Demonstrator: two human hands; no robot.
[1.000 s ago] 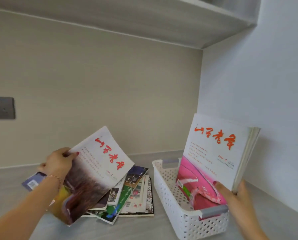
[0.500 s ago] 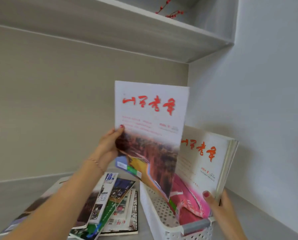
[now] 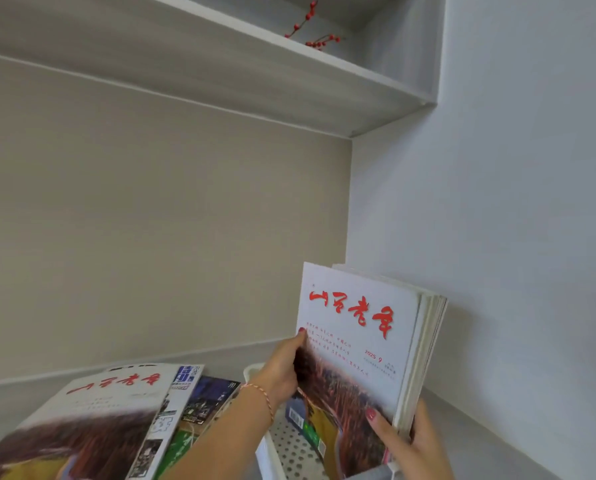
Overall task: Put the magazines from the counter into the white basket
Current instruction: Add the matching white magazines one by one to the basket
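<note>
A magazine (image 3: 355,327) with a white cover and red lettering stands upright in the white basket (image 3: 282,445), in front of a stack of similar magazines. My left hand (image 3: 282,368) grips its left edge, arm reaching across from the lower left. My right hand (image 3: 410,441) holds the whole upright stack at its lower right corner, thumb on the front cover. On the counter to the left lies a pile of magazines (image 3: 116,417), the top one with the same red title.
A grey shelf (image 3: 289,74) runs overhead with a red berry twig (image 3: 310,29) on it. The back wall and the right wall (image 3: 497,202) meet in a corner just behind the basket. The grey counter (image 3: 462,427) continues to the right of the basket.
My left hand lifted a magazine off the counter pile, carried it right and lowered it into the basket against the stack that my right hand holds. The camera tilted upward.
</note>
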